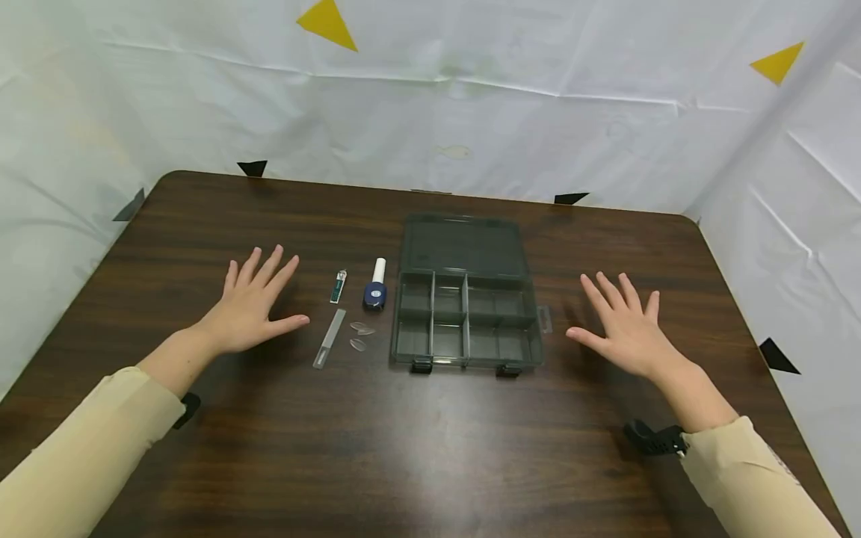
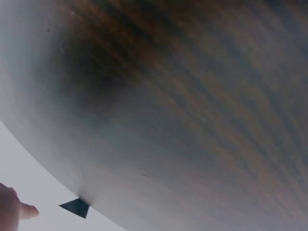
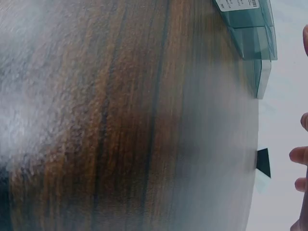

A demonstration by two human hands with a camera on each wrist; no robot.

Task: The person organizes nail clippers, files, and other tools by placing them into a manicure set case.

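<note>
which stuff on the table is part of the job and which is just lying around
Part of the work: open organiser box, glass file, nail polish bottle, small green tube, two clear nail tips, left hand, right hand.

Just there: table, black triangle markers, yellow triangles.

Dark wooden table (image 2: 183, 106) fills nearly all of the view, its grain blurred; a small black triangle (image 2: 75, 207) sits at its curved edge, with a fingertip (image 2: 13, 209) beside it at bottom left
</note>
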